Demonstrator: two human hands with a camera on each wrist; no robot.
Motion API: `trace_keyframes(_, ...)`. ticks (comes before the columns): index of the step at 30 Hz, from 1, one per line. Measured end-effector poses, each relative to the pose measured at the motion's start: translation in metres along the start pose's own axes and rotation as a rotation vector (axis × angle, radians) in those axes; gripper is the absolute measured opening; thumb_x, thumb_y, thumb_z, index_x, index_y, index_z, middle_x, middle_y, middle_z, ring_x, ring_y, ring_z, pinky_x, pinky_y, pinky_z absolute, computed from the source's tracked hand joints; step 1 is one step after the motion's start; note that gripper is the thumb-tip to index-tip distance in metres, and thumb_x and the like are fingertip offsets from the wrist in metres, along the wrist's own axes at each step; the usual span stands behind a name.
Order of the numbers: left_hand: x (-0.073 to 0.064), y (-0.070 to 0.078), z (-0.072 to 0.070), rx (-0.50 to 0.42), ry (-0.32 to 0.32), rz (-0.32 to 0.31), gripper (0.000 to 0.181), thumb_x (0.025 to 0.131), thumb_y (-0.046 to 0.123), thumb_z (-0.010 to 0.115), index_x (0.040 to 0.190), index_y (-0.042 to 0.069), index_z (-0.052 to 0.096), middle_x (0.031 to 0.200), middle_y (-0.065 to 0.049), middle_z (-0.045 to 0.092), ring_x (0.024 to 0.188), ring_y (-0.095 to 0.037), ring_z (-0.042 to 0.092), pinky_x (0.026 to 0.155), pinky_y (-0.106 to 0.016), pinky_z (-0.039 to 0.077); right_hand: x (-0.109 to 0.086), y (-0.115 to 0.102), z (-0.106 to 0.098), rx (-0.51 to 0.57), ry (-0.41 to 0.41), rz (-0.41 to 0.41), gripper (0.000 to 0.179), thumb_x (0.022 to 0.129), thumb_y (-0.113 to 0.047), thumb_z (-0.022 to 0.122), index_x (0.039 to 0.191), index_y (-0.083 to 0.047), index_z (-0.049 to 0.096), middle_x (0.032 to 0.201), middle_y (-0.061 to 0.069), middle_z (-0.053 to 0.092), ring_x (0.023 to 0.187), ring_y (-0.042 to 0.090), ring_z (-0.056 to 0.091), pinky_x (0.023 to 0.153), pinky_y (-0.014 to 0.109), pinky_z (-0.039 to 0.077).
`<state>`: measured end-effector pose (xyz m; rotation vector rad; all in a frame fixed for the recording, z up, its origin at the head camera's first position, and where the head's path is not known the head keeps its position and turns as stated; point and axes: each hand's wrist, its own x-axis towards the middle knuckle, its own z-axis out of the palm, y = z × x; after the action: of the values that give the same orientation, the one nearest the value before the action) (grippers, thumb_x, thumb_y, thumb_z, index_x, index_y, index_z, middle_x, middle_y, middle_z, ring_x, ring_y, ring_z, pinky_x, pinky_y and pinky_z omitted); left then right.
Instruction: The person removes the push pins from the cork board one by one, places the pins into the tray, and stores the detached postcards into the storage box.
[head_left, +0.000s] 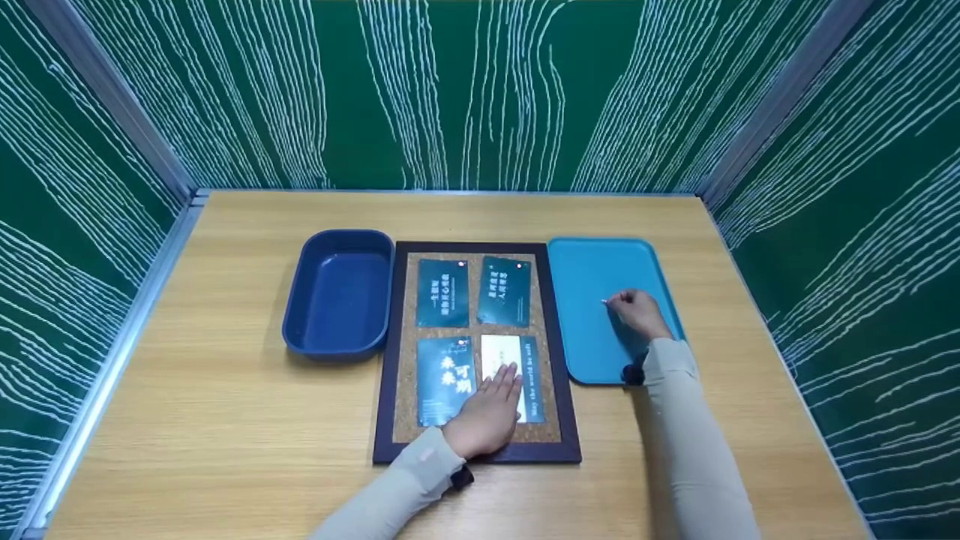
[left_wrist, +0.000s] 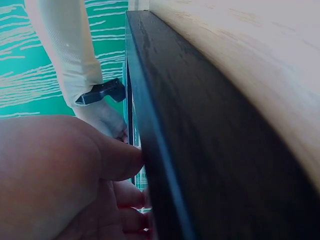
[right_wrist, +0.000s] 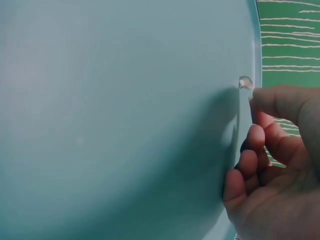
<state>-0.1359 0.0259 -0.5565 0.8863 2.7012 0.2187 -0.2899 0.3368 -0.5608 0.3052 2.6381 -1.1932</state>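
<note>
Pinning step, I'd say: my left hand lies flat, fingers straight, on the lower-right card of the corkboard; my right hand pinches what looks like a clear pin, too tiny to be sure, over the blue tray. Next move probably calls for bringing it to that card's top corner and pressing in. Count: four cards, three red-dotted pin heads on the others, one tray, one navy bin.
</note>
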Motion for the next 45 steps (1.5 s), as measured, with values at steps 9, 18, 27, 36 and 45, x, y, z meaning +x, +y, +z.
trace_keyframes(9, 0.000, 0.000, 0.001, 0.001, 0.001, 0.000, 0.055, 0.103, 0.026, 0.037, 0.150, -0.001, 0.026, 0.160, -0.018, 0.014, 0.149, -0.029, 0.014, 0.120, -0.040, 0.022, -0.003, -0.005, -0.003, 0.009, 0.023, 0.009, 0.025, 0.098, -0.028, 0.048, 0.098, -0.004, 0.056, 0.076, -0.001, 0.049, 0.066, 0.014, 0.047, 0.059, 0.026, 0.039)
trace_keyframes(18, 0.000, -0.001, 0.003, 0.019, 0.000, -0.002, 0.056, 0.104, 0.027, 0.036, 0.151, 0.000, 0.024, 0.161, -0.017, 0.013, 0.149, -0.028, 0.013, 0.120, -0.040, 0.022, -0.012, -0.024, 0.003, 0.049, -0.003, -0.010, 0.039, 0.100, -0.031, 0.047, 0.117, 0.002, 0.059, 0.099, 0.008, 0.056, 0.084, 0.017, 0.051, 0.071, 0.026, 0.044)
trace_keyframes(27, 0.000, -0.001, 0.002, 0.014, 0.003, -0.001, 0.056, 0.104, 0.027, 0.036, 0.151, 0.000, 0.024, 0.160, -0.017, 0.013, 0.149, -0.029, 0.014, 0.120, -0.040, 0.022, -0.017, -0.042, 0.015, 0.199, -0.077, -0.031, 0.038, 0.100, -0.024, 0.050, 0.120, 0.006, 0.061, 0.108, 0.021, 0.065, 0.089, 0.019, 0.065, 0.080, 0.031, 0.057)
trace_keyframes(36, 0.001, -0.002, 0.003, 0.080, 0.040, 0.033, 0.055, 0.103, 0.025, 0.038, 0.148, -0.003, 0.029, 0.158, -0.021, 0.020, 0.148, -0.031, 0.020, 0.117, -0.040, 0.029, -0.025, -0.056, 0.032, 0.297, -0.172, -0.007, 0.036, 0.098, -0.017, 0.049, 0.121, 0.009, 0.060, 0.095, 0.013, 0.068, 0.078, 0.013, 0.068, 0.078, 0.029, 0.059)
trace_keyframes(45, 0.001, -0.001, 0.003, 0.053, 0.026, 0.022, 0.055, 0.103, 0.026, 0.038, 0.149, -0.003, 0.027, 0.159, -0.020, 0.017, 0.148, -0.031, 0.017, 0.118, -0.041, 0.026, -0.032, -0.064, 0.047, 0.354, -0.263, -0.002, 0.035, 0.098, -0.015, 0.048, 0.119, 0.010, 0.058, 0.096, 0.014, 0.070, 0.077, 0.013, 0.070, 0.075, 0.026, 0.059)
